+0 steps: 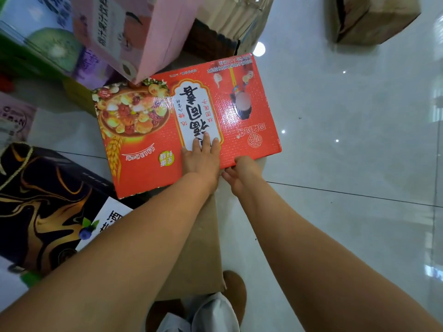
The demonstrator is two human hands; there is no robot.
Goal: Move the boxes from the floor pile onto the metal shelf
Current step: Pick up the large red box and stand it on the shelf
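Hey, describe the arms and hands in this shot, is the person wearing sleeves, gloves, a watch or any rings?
The left forearm and right forearm are bare down to the frame's edge; no sleeves show. The left hand and right hand wear no gloves. No watch, bracelet or ring is visible on the wrists or the fingers in view.

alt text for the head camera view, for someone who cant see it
A person's left hand presses flat on a red gift box printed with a bowl of fruit, while the right hand grips its near edge. The box lies on a brown carton, among a pink box and a black-and-gold box on a glossy tiled floor.
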